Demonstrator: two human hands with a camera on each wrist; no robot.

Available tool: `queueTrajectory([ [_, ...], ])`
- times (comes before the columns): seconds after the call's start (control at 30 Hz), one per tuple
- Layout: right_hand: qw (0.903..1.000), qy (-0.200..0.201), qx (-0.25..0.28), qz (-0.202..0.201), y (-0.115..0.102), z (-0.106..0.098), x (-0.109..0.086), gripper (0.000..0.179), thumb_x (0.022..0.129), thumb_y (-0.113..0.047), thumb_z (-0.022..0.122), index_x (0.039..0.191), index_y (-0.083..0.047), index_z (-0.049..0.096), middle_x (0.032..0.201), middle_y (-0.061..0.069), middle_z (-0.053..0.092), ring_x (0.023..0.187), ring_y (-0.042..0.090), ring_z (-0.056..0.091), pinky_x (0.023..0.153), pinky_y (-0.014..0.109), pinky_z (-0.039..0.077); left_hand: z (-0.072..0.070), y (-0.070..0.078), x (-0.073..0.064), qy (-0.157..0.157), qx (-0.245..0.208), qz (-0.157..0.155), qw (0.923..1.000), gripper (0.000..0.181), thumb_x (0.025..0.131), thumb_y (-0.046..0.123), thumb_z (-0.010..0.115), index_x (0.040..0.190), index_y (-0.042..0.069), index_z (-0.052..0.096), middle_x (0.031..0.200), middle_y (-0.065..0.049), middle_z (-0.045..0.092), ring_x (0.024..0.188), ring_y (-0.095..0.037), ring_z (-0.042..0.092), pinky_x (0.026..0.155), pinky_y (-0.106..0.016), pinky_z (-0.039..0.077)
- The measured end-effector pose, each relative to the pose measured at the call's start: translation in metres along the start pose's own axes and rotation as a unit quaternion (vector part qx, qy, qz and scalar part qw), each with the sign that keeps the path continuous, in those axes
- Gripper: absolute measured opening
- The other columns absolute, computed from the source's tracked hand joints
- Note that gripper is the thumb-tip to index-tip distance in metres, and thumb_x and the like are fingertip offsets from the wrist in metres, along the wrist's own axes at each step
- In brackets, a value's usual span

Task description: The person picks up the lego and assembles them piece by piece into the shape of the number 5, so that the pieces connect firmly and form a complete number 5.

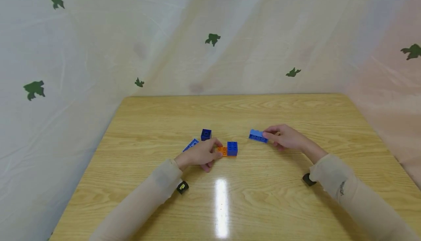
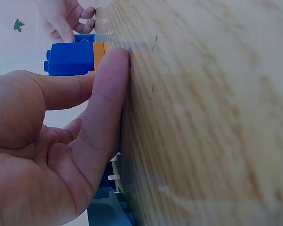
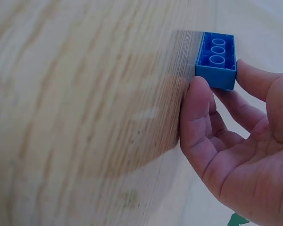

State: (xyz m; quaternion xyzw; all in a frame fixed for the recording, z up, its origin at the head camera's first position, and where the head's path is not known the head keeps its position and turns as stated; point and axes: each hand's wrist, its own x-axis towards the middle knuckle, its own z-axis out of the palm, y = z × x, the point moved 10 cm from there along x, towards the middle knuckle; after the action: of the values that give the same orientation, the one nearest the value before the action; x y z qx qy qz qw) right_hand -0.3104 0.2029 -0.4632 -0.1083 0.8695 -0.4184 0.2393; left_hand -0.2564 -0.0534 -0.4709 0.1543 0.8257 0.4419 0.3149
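Note:
My left hand (image 1: 201,153) pinches the near-left end of an orange toy brick (image 1: 222,150), thumb and index finger on its sides. On the right part of that brick sits a dark blue brick (image 1: 232,148) with studs up. To the right, my right hand (image 1: 285,137) holds one end of a lighter blue long brick (image 1: 258,135) between thumb and fingers. That brick lies on its side, and its hollow underside with round tubes shows in the right wrist view (image 3: 217,52). In the left wrist view the orange brick (image 2: 98,52) is partly hidden by the thumb.
Behind the left hand a dark blue small brick (image 1: 206,134) stands on the wooden table (image 1: 263,197). A blue long brick (image 1: 190,145) lies left of it, partly covered by the hand. A pale cloth with green bird shapes (image 1: 213,39) hangs behind the table.

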Motion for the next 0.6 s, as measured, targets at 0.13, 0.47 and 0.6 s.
queueTrajectory([
  [0.13, 0.9998, -0.005, 0.005, -0.019, -0.006, 0.002, -0.002, 0.042, 0.102, -0.035, 0.063, 0.128, -0.002, 0.063, 0.100, 0.013, 0.063, 0.072, 0.023, 0.057, 0.058, 0.033, 0.053, 0.000, 0.000, 0.000, 0.000, 0.001, -0.001, 1.0000, 0.036, 0.106, 0.021, 0.057, 0.138, 0.009, 0.049, 0.077, -0.011, 0.060, 0.061, -0.020, 0.059, 0.057, -0.037, 0.061],
  [0.47, 0.9987, -0.013, 0.020, -0.045, -0.016, 0.008, 0.000, 0.029, 0.100, -0.029, 0.068, 0.117, -0.005, 0.064, 0.105, 0.013, 0.061, 0.080, 0.024, 0.060, 0.063, 0.033, 0.057, 0.000, 0.000, 0.001, 0.001, 0.003, -0.001, 1.0000, 0.036, 0.106, 0.022, 0.057, 0.138, 0.009, 0.049, 0.078, -0.011, 0.059, 0.061, -0.020, 0.059, 0.058, -0.036, 0.061],
  [0.6, 0.9983, -0.010, 0.020, -0.054, -0.022, 0.008, 0.002, 0.034, 0.099, -0.028, 0.069, 0.124, -0.005, 0.061, 0.114, 0.015, 0.061, 0.089, 0.027, 0.063, 0.069, 0.036, 0.060, -0.001, 0.000, 0.001, 0.002, 0.001, -0.001, 1.0000, 0.036, 0.106, 0.022, 0.057, 0.138, 0.010, 0.050, 0.079, -0.011, 0.060, 0.061, -0.021, 0.060, 0.058, -0.036, 0.061],
])
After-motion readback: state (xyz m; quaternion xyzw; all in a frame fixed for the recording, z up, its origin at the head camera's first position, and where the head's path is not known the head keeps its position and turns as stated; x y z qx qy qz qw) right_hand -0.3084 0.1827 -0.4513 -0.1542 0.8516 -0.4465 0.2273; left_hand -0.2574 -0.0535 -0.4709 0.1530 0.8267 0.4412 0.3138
